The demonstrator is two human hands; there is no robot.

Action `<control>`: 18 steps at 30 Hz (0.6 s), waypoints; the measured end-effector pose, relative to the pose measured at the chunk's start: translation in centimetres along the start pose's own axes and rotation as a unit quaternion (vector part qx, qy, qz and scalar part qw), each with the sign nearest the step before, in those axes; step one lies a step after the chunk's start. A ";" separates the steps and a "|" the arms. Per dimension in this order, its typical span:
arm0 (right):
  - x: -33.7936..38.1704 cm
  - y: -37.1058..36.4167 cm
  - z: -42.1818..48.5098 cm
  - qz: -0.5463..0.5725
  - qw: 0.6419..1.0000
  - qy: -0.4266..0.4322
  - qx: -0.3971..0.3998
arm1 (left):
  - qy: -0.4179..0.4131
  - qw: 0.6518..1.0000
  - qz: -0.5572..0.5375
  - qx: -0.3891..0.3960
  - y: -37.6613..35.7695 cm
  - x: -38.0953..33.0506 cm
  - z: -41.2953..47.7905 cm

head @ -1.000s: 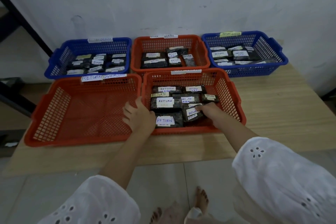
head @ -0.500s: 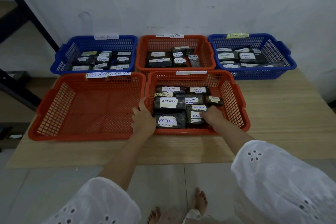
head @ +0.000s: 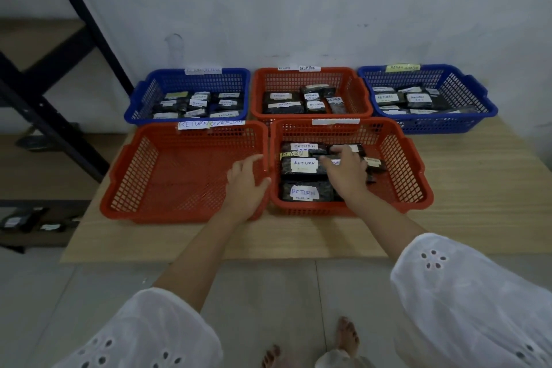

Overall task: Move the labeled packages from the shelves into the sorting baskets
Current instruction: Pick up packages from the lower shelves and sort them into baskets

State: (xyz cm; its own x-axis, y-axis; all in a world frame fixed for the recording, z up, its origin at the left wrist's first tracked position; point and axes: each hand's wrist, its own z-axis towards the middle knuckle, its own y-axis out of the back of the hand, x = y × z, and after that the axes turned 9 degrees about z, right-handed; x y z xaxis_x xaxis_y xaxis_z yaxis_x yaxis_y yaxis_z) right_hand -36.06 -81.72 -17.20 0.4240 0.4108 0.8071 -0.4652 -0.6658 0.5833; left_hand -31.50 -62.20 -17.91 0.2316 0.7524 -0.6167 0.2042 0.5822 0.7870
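A person in white eyelet sleeves (head: 466,293) leans over five mesh baskets set on a low wooden table (head: 478,188). The left hand (head: 245,185), fingers loose and holding nothing, rests against the right wall of the near-left red basket (head: 179,176) at 11 o'clock, which is tagged "RETURN OVERDUE". The right hand (head: 348,176) is inside the near-right red basket (head: 413,170) at 1 o'clock. Its fingers lie across the dark labelled packages (head: 373,162) in the middle row; whether they pinch one is hard to tell from this angle. A package marked "RETURN" (head: 303,166) lies just at 9 o'clock of that hand, and a front package (head: 304,193) sits against the basket's near wall. Along the back wall, the left blue basket (head: 191,81) at 11 o'clock, the far red basket (head: 310,78) at 12 and the right blue basket (head: 466,89) at 1 each hold more labelled packages. A black shelf frame (head: 91,24) slants up at 10 o'clock.
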 end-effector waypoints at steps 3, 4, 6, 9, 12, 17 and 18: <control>2.1 -2.1 -2.7 0.120 0.991 0.029 0.046 | -0.054 0.999 0.000 0.005 1.9 1.5 -1.4; 2.8 -2.7 -3.7 0.158 0.985 0.034 0.064 | -0.064 0.998 -0.005 0.000 2.5 2.0 -2.0; 4.2 -3.7 -5.5 0.210 0.972 0.041 0.100 | -0.077 0.997 -0.013 -0.012 3.7 3.0 -3.3; 6.0 -4.9 -8.0 0.228 0.960 0.070 0.148 | -0.092 0.996 -0.005 -0.020 5.2 4.5 -5.4; 7.1 -6.0 -10.8 0.229 0.950 0.082 0.193 | -0.078 0.996 0.008 -0.049 6.7 6.2 -8.0; 8.3 -7.6 -15.6 0.219 0.940 0.076 0.249 | -0.059 0.997 0.027 -0.053 9.2 9.7 -12.3; 8.5 -8.2 -16.4 0.212 0.941 0.075 0.254 | -0.055 0.997 0.028 -0.049 9.7 10.6 -13.0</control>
State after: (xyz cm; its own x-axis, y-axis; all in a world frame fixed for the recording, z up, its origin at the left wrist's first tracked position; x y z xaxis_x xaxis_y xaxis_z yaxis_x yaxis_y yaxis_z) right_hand -41.39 -62.54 -13.57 0.1526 0.0981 0.9834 -0.1204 -0.9858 0.1170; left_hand -39.42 -44.56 -16.59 0.3436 0.7494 -0.5660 0.0945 0.5720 0.8148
